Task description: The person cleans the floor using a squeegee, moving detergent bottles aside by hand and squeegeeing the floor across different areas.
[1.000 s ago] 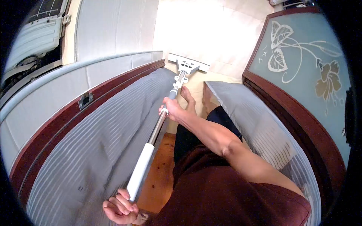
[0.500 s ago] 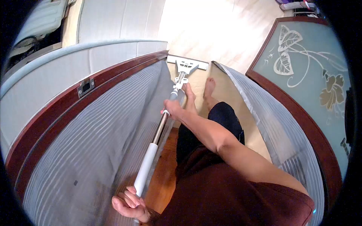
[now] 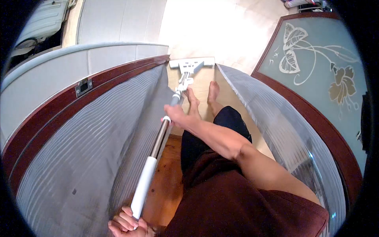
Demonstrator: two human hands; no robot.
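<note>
A mop (image 3: 160, 136) with a metal pole and a white grip slants across the view. My left hand (image 3: 128, 223) is closed around the lower end of the white grip, at the bottom left. Farther up, my right hand (image 3: 176, 114) wraps the pole near a white collar. The wide white mop head (image 3: 192, 64) rests on the pale floor in the doorway, spanning most of the gap between two sheer grey curtains. My bare feet (image 3: 213, 91) stand just behind it.
The left curtain (image 3: 90, 138) hangs by a dark red door frame with a metal strike plate (image 3: 83, 87). On the right, another curtain (image 3: 276, 114) hangs before a frosted glass door (image 3: 312, 59) with a butterfly and flower pattern. Brown wooden floor (image 3: 169, 170) shows below the pole.
The whole view has shifted slightly left. My left hand and the grip's end are a little lower and farther left. The mop head sits slightly nearer the right curtain's edge.
</note>
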